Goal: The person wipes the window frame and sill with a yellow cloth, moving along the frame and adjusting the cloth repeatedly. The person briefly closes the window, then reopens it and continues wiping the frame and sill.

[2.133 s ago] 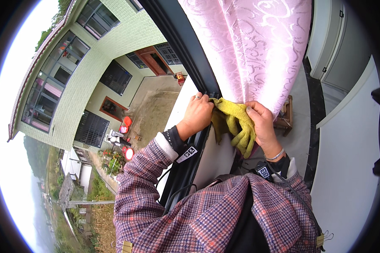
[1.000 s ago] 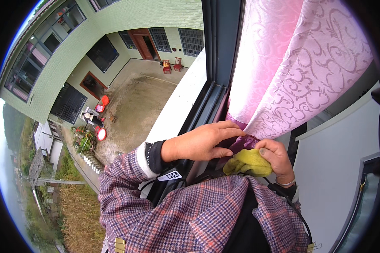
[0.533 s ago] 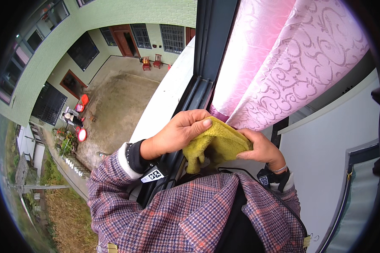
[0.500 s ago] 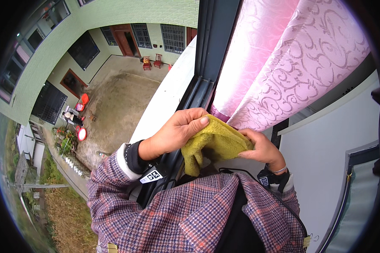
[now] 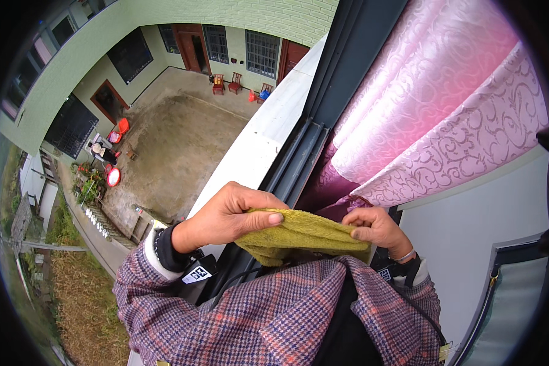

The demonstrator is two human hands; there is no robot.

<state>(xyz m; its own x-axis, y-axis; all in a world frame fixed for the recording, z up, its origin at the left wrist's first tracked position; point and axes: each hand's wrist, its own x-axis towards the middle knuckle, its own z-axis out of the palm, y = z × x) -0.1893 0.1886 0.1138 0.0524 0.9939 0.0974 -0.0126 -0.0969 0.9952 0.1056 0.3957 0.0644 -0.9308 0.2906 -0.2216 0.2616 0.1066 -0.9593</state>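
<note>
Lower centre of frame: left hand (image 5: 229, 216) and right hand (image 5: 375, 229) each pinched shut on the olive-yellow terry cloth (image 5: 299, 235), held over the dark window track (image 5: 287, 174). Risk: loosened pinch could drop it outside.

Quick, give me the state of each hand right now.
Left hand: closed, pinching the yellow-green cloth at its left edge.
Right hand: closed, pinching the same cloth at its right edge.

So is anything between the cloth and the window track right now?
Nothing visible. The cloth is held flat between the left hand and right hand, just above the dark window track. The pink curtain hangs to the right, off the track.
</note>
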